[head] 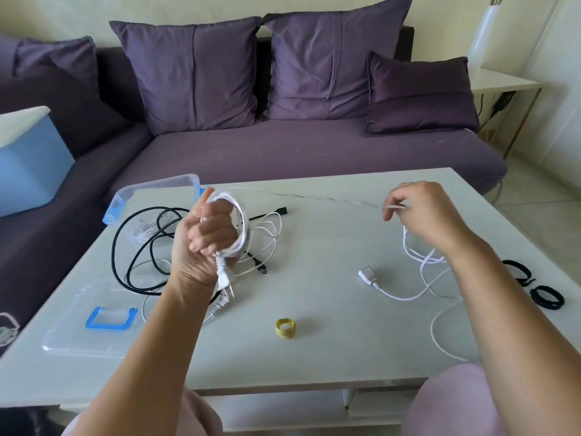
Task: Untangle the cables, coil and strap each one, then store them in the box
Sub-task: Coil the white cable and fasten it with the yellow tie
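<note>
Left hand (204,237) fingers curled round white cable coil (243,225), right hand (424,215) fingers pinching that cable's free length

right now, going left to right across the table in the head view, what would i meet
lid → left hand gripping the white coil → yellow strap → white connector → right hand pinching the cable → black straps
</note>
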### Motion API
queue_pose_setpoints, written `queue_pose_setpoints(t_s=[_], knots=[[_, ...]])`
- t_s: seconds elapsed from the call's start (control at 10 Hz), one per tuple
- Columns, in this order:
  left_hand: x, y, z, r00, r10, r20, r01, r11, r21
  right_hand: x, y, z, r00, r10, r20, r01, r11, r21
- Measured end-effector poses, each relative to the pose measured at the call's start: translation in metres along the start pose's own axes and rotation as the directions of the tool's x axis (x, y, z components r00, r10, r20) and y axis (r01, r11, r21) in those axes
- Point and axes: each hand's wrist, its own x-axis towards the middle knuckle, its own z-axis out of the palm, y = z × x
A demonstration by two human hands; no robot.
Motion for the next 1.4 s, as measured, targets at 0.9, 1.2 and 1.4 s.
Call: queue_pose_setpoints(t_s=[0.9,1.2,1.4], knots=[[0.019,-0.037,-0.037,0.794,0.303,-0.526,0.603,-0.286,0.745,-0.023,-0.061,-0.001,0.766,-0.303,0.567,-0.173,0.753,0.635],[0.007,-0.029,0.000,0.722,-0.406,-0.561,0.663,0.171,0.729,-0.006,-0.027,-0.020,0.931,-0.079,0.355,-0.315,0.315,0.896],[0.000,-0.005,-0.005,0.761,-0.634,0.138,0.571,0.755,0.324,-0.005,-0.011,-0.025,0.932,0.148,0.332,-0.362,0.292,0.886]])
